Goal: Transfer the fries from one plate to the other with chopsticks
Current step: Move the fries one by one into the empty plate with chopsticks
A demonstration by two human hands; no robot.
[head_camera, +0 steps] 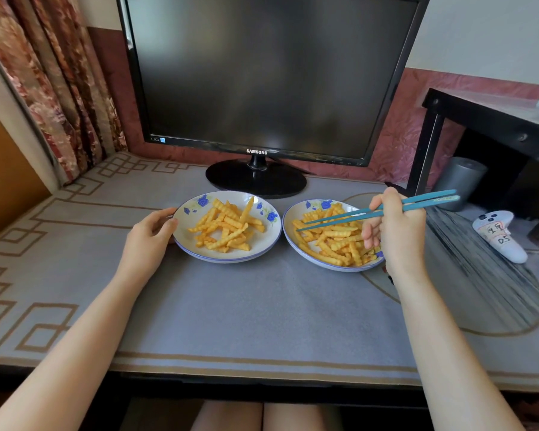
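The right hand (395, 231) keeps a clenched grip on the teal chopsticks (386, 208). Their tips stand slightly apart over the left edge of the fries (333, 241) heaped on the right plate (333, 268), and I can't tell whether they pinch one. The left hand (150, 234) grasps the left rim of the left plate (224, 258), which carries a thinner scatter. To my eye the ridged fries may twist in a shallow pinch, and one could drop between the plates onto the bench (262, 306).
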